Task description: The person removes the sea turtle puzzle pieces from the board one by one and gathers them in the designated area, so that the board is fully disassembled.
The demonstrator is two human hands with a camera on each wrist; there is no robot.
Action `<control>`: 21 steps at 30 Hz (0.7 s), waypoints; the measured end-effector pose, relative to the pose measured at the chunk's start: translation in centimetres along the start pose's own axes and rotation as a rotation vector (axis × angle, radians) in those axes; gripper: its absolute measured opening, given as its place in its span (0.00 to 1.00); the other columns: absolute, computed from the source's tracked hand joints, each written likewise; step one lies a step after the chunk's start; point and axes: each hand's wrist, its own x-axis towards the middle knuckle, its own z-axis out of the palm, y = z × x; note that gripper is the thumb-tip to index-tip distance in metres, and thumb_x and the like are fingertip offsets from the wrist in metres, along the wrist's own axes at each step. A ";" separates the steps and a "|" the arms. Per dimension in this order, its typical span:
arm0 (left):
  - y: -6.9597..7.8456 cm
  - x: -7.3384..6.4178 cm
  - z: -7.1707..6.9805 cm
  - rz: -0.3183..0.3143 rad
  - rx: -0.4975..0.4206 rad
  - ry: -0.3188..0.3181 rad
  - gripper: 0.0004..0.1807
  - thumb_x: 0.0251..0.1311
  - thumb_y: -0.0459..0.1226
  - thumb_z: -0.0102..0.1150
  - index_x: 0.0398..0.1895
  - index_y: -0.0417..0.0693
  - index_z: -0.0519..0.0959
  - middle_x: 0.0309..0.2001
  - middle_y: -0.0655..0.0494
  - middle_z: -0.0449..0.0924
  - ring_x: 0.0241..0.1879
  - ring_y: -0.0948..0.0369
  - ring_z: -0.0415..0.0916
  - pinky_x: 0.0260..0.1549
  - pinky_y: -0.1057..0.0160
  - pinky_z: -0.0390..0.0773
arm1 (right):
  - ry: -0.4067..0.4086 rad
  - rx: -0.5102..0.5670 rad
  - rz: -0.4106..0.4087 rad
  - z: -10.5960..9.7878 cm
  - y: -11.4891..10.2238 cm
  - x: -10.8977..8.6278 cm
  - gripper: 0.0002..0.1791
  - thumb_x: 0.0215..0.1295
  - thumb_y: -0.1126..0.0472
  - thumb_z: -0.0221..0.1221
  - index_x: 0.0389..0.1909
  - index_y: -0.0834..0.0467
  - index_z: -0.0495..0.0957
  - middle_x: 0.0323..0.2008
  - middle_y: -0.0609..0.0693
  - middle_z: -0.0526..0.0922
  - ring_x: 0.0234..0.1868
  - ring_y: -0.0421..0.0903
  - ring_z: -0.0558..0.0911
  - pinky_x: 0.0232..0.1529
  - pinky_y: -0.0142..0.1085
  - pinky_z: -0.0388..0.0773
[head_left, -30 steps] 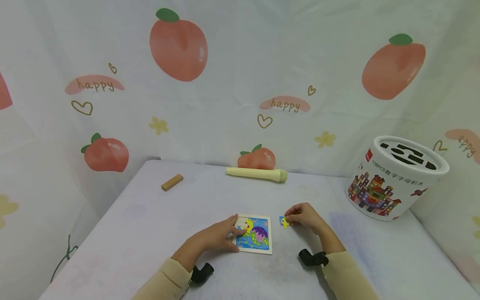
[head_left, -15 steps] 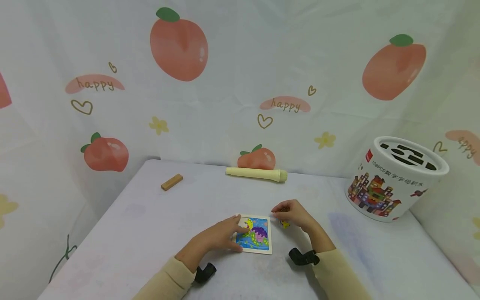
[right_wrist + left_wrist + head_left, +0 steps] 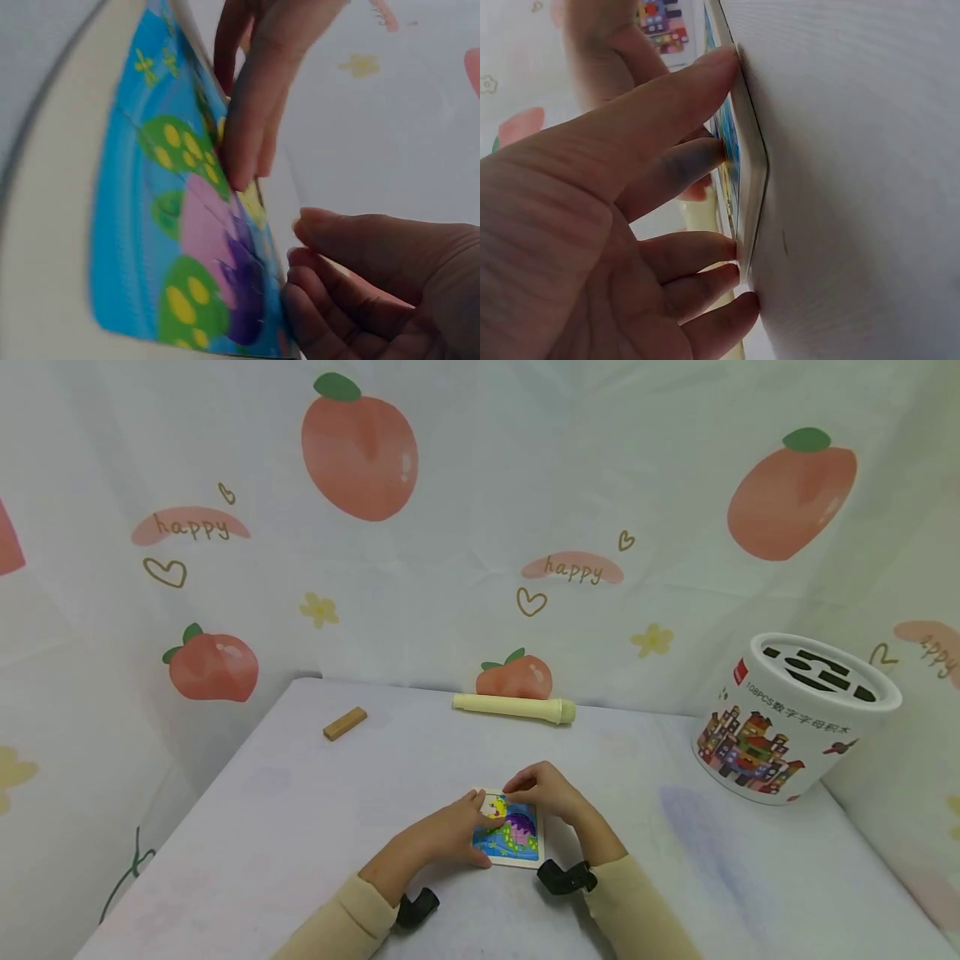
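One puzzle (image 3: 521, 847) on the table (image 3: 420, 752), well in from the far edge — left hand (image 3: 450, 829) spread wide on its left edge; right hand (image 3: 552, 791) at its far edge, grip narrow, puzzle just below — can't tell if loaded.

Three cams, one jigsaw puzzle (image 3: 517, 842)
Head cam's above and back from it, looking forward and down, wide. Wrist cams are close: left looks low from its left, right peers across from its right. Head and left both catch the block bucket (image 3: 780, 727) beyond it.
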 end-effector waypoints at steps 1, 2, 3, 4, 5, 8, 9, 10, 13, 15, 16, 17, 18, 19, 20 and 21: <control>0.0 0.0 0.0 0.003 0.001 -0.001 0.33 0.48 0.50 0.68 0.61 0.61 0.72 0.70 0.40 0.54 0.71 0.46 0.50 0.63 0.47 0.64 | -0.006 -0.006 0.001 0.2 0.0 0.1 0.08 0.57 0.64 0.63 0.35 0.64 0.84 0.33 0.54 0.85 0.29 0.39 0.76 0.31 0.30 0.75; -0.1 0.0 0.1 0.005 0.004 -0.002 0.33 0.48 0.51 0.68 0.61 0.62 0.72 0.70 0.40 0.54 0.71 0.46 0.50 0.63 0.47 0.64 | -0.010 -0.018 0.001 0.3 0.0 0.1 0.07 0.57 0.65 0.63 0.34 0.64 0.84 0.33 0.54 0.85 0.28 0.39 0.76 0.30 0.29 0.75; -0.1 -0.1 0.1 0.007 0.006 -0.004 0.33 0.49 0.51 0.67 0.61 0.62 0.72 0.71 0.40 0.54 0.71 0.46 0.50 0.63 0.47 0.64 | -0.013 -0.031 -0.001 0.4 -0.1 0.1 0.07 0.57 0.65 0.63 0.34 0.64 0.84 0.32 0.54 0.85 0.28 0.38 0.75 0.30 0.29 0.74; -0.1 -0.1 0.1 0.009 0.007 -0.006 0.33 0.49 0.51 0.67 0.61 0.62 0.72 0.71 0.39 0.53 0.71 0.46 0.49 0.63 0.47 0.64 | -0.013 -0.048 -0.007 0.6 -0.1 0.2 0.06 0.57 0.66 0.62 0.33 0.64 0.84 0.32 0.53 0.85 0.27 0.38 0.74 0.28 0.28 0.74; -0.2 -0.1 0.1 0.010 0.006 -0.008 0.32 0.49 0.51 0.67 0.61 0.62 0.72 0.71 0.39 0.53 0.72 0.46 0.49 0.63 0.47 0.64 | -0.010 -0.068 -0.014 0.6 -0.1 0.2 0.06 0.57 0.66 0.62 0.33 0.64 0.84 0.31 0.53 0.85 0.26 0.38 0.74 0.28 0.28 0.73; -0.2 -0.2 0.0 0.012 0.003 -0.012 0.32 0.50 0.50 0.67 0.61 0.61 0.72 0.71 0.39 0.53 0.72 0.46 0.49 0.63 0.47 0.64 | -0.003 -0.114 -0.029 0.8 -0.4 0.3 0.06 0.58 0.66 0.62 0.33 0.64 0.84 0.31 0.53 0.85 0.27 0.38 0.75 0.30 0.28 0.75; -0.2 -0.2 0.0 0.015 0.001 -0.012 0.32 0.50 0.50 0.67 0.61 0.61 0.72 0.71 0.39 0.53 0.72 0.46 0.49 0.63 0.47 0.63 | 0.000 -0.121 -0.028 0.8 -0.5 0.3 0.06 0.58 0.66 0.62 0.33 0.64 0.84 0.31 0.53 0.85 0.27 0.38 0.75 0.30 0.29 0.76; -0.1 -0.3 -0.1 0.018 -0.001 -0.013 0.32 0.50 0.50 0.66 0.61 0.60 0.72 0.71 0.39 0.53 0.72 0.46 0.48 0.63 0.47 0.63 | 0.005 -0.129 -0.024 0.9 -0.5 0.3 0.05 0.58 0.66 0.62 0.32 0.64 0.84 0.31 0.53 0.85 0.27 0.38 0.75 0.31 0.30 0.77; -0.1 -0.3 -0.2 0.025 -0.007 -0.015 0.32 0.50 0.50 0.66 0.62 0.60 0.72 0.71 0.38 0.53 0.72 0.46 0.48 0.64 0.47 0.62 | 0.016 -0.140 -0.007 1.0 -0.7 0.2 0.05 0.58 0.67 0.61 0.33 0.64 0.84 0.31 0.52 0.85 0.29 0.38 0.77 0.35 0.32 0.79; -0.1 -0.3 -0.2 0.027 -0.012 -0.017 0.32 0.50 0.50 0.66 0.62 0.59 0.72 0.71 0.38 0.52 0.72 0.46 0.48 0.64 0.47 0.62 | 0.023 -0.148 -0.008 1.0 -0.7 0.2 0.05 0.58 0.67 0.61 0.33 0.64 0.84 0.31 0.52 0.85 0.30 0.38 0.78 0.36 0.33 0.80; -0.1 -0.3 -0.2 0.027 -0.014 -0.017 0.32 0.50 0.50 0.66 0.62 0.59 0.72 0.71 0.38 0.52 0.72 0.46 0.48 0.64 0.47 0.62 | 0.026 -0.149 -0.010 1.0 -0.7 0.2 0.05 0.58 0.67 0.61 0.33 0.64 0.84 0.31 0.52 0.85 0.30 0.38 0.78 0.37 0.33 0.80; -0.1 -0.3 -0.2 0.026 -0.013 -0.017 0.32 0.50 0.50 0.66 0.62 0.60 0.72 0.71 0.38 0.52 0.72 0.46 0.48 0.64 0.47 0.62 | 0.027 -0.152 -0.013 1.1 -0.7 0.1 0.05 0.58 0.67 0.61 0.33 0.64 0.84 0.31 0.52 0.85 0.30 0.38 0.79 0.37 0.33 0.80; -0.2 -0.3 -0.1 0.025 -0.014 -0.017 0.32 0.50 0.50 0.66 0.62 0.60 0.72 0.71 0.38 0.52 0.72 0.46 0.48 0.64 0.47 0.62 | 0.031 -0.153 -0.015 1.1 -0.8 0.1 0.05 0.58 0.67 0.61 0.33 0.64 0.84 0.31 0.52 0.85 0.30 0.38 0.79 0.37 0.33 0.80; -0.2 -0.3 -0.1 0.024 -0.015 -0.017 0.32 0.50 0.50 0.66 0.62 0.60 0.72 0.71 0.38 0.52 0.72 0.46 0.48 0.64 0.47 0.62 | 0.035 -0.155 -0.016 1.1 -0.8 0.1 0.05 0.58 0.67 0.61 0.33 0.64 0.84 0.31 0.52 0.85 0.30 0.38 0.79 0.37 0.33 0.80; -0.2 -0.2 -0.1 0.026 -0.014 -0.016 0.32 0.50 0.50 0.66 0.62 0.60 0.72 0.71 0.39 0.52 0.72 0.46 0.48 0.64 0.47 0.62 | 0.041 -0.160 -0.016 1.2 -0.8 0.1 0.05 0.58 0.67 0.61 0.32 0.63 0.85 0.31 0.52 0.85 0.30 0.39 0.79 0.36 0.33 0.80; -0.3 -0.2 -0.1 0.027 -0.013 -0.015 0.32 0.50 0.50 0.66 0.62 0.61 0.72 0.71 0.39 0.52 0.72 0.46 0.48 0.64 0.47 0.62 | 0.043 -0.161 -0.013 1.2 -0.8 0.0 0.05 0.59 0.67 0.61 0.33 0.63 0.85 0.32 0.52 0.85 0.30 0.39 0.78 0.36 0.33 0.80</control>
